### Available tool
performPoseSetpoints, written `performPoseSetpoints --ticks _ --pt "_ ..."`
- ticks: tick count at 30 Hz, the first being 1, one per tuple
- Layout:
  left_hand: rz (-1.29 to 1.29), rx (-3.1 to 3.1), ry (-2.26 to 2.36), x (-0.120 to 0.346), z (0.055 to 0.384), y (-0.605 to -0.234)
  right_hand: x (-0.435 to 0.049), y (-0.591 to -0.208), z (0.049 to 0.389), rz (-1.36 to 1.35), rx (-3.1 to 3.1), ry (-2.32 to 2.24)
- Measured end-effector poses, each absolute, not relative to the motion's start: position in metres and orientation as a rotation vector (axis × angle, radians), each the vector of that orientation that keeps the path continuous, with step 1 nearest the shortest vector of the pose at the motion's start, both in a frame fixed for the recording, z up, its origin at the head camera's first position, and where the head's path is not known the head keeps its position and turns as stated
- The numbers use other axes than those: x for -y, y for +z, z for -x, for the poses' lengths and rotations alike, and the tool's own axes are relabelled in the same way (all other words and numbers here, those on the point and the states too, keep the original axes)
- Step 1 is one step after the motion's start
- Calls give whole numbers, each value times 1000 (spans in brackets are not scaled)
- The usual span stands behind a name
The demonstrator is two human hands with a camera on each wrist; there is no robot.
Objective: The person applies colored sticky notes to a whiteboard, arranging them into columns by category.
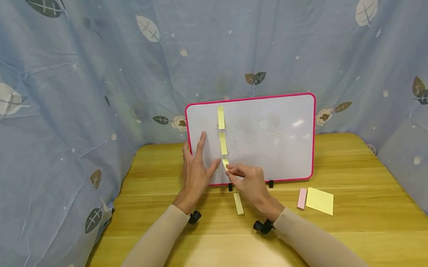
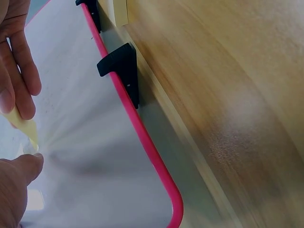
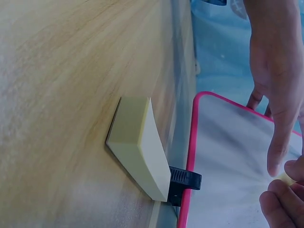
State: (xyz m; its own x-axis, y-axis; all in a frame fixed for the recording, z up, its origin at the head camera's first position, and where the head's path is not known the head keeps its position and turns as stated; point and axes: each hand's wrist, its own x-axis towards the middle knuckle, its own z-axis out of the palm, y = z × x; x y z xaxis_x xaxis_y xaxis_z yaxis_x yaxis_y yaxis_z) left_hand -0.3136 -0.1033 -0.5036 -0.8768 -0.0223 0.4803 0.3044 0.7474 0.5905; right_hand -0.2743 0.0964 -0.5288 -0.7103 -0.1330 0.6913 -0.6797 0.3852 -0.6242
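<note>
A whiteboard with a pink frame stands upright on the table. My right hand pinches the lower part of a yellow sticky note against the board's lower left area. In the left wrist view this strip slants away from the board below the fingertips. My left hand spreads over the board's left edge, index finger straight on the white surface and thumb tip right by the strip's top. Other left fingers pass behind the frame. Above, two yellow strips, an upper note and a middle note, stick in a column.
Black stand clips hold the board's bottom edge. A narrow yellow sticky-note pad lies in front of it. Toward the right are a pink pad and a square yellow pad. A patterned blue curtain surrounds the wooden table.
</note>
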Motion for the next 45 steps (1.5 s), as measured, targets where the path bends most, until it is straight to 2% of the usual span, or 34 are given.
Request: performPoseSetpoints --ticks 45 --pt "210 2401 -792 92 318 -508 -92 -535 277 -647 2226 1253"
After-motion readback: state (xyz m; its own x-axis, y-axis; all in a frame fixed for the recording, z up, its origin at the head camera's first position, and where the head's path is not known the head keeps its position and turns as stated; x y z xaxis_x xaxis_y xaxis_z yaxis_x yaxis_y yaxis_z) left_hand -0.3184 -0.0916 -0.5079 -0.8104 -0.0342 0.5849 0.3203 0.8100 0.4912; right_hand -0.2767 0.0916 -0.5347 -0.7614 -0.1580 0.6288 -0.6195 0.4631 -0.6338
